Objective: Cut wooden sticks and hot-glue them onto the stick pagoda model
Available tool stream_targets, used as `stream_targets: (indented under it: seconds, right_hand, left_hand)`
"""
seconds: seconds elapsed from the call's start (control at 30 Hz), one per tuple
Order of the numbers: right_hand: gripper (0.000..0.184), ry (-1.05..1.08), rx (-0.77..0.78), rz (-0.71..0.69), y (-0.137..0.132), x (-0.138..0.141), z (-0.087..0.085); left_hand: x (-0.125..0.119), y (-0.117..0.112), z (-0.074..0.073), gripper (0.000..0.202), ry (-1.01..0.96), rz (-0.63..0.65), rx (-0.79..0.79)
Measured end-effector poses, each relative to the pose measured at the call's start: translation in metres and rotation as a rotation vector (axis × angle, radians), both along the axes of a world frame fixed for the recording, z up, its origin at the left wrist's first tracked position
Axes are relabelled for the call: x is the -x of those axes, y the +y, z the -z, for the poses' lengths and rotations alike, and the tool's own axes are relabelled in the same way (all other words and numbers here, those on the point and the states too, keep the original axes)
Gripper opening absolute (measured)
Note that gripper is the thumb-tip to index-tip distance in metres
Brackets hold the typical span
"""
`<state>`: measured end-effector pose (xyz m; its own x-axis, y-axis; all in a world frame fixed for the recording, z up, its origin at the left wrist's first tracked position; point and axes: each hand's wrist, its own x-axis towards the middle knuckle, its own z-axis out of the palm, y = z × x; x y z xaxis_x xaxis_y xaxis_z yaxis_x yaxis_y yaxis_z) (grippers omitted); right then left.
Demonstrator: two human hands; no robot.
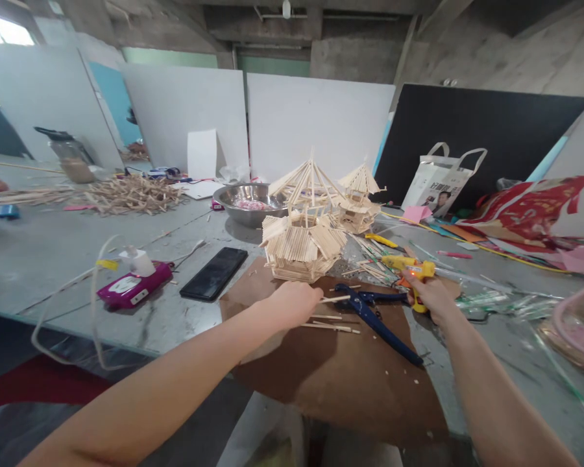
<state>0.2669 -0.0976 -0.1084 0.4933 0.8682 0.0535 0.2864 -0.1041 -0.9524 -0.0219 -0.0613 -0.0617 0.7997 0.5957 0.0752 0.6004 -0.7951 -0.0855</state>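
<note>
Grey table (175, 337) under a concrete ceiling (272, 29); white panels (321, 123) and one black panel (467, 136) stand behind it.

Left hand (294, 305): fingers narrowed in a pinch, back of the hand up. One thin stick (335, 299) projects from the fingertips, pointing right; its far end reaches the head of the blue cutter (377, 324). Whether the two touch cannot be told.

Right hand (432, 297): fingers wrapped around the handle of the yellow glue gun (409, 264), nozzle pointing left, a small orange light showing on its body. Gun is well apart from the held stick; the cutter lies between the hands.

Loose sticks (331, 328) lie on the brown board (365, 389), just below the left fingertips. Stick model (304, 250) stands upright just beyond the left hand, apart from the fingers. Behind it: a roof frame (311, 181) and a second model (359, 204).

Farther out, left: phone (214, 274), purple power strip (136, 285) with a white plug (137, 261), metal bowl (246, 217), stick heap (136, 193), bottle (73, 159). Right: yellow knife (380, 240), white bag (438, 178), red bag (530, 207).
</note>
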Motion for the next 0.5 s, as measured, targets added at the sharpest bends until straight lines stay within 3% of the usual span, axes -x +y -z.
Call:
stream_targets:
  seconds: [0.1,0.2,0.37,0.5]
  right_hand:
    - [0.037,0.015,0.006,-0.003,-0.001,0.004,-0.003]
    - [0.037,0.008,0.015,0.001,-0.001,0.005,-0.003]
    - [0.034,-0.027,0.047,-0.001,0.001,-0.001,0.006]
    - [0.032,-0.038,0.040,0.005,0.003,-0.004,0.012]
  left_hand:
    - [0.014,0.006,-0.015,0.017,-0.302,-0.055,0.146]
    - [0.021,0.011,-0.028,0.014,-0.665,-0.130,0.426]
    - [0.014,0.023,-0.038,0.015,-1.327,-0.256,0.797]
    - [0.004,0.031,-0.044,0.019,-1.530,-0.274,0.894]
